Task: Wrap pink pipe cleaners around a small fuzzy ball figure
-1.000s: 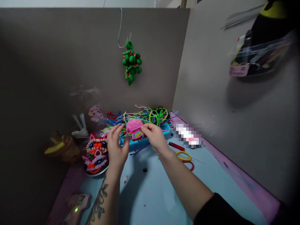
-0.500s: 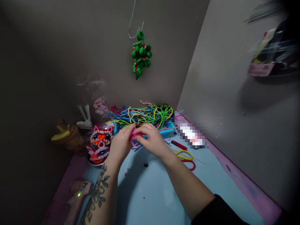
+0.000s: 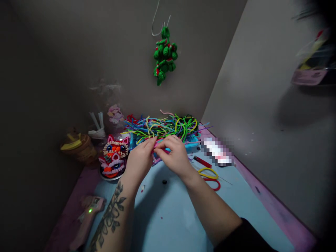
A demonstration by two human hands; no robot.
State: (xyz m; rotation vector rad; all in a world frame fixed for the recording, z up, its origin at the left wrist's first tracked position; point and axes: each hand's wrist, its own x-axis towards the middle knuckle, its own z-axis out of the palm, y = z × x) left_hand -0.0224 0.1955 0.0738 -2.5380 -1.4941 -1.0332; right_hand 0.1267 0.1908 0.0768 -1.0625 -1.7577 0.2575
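Observation:
My left hand and my right hand meet over the table, fingertips pinched together on a bright pink fuzzy pipe cleaner. Most of the piece is hidden by the fingers, so its shape cannot be told. Just behind the hands, a heap of multicoloured pipe cleaners spills over a blue tray. Purple and pink strands show below the fingers. To the left, a bowl holds fuzzy animal faces with blue eyes.
Right of my hands lie a red lighter, scissors with yellow and red handles and a blurred-out object. A pink glue gun with a green light is at left. A green ornament hangs above.
The view has shifted slightly, so the surroundings sit a little further right and higher. Both hands remain together, and the fingers have shifted slightly on the pink pipe cleaner.

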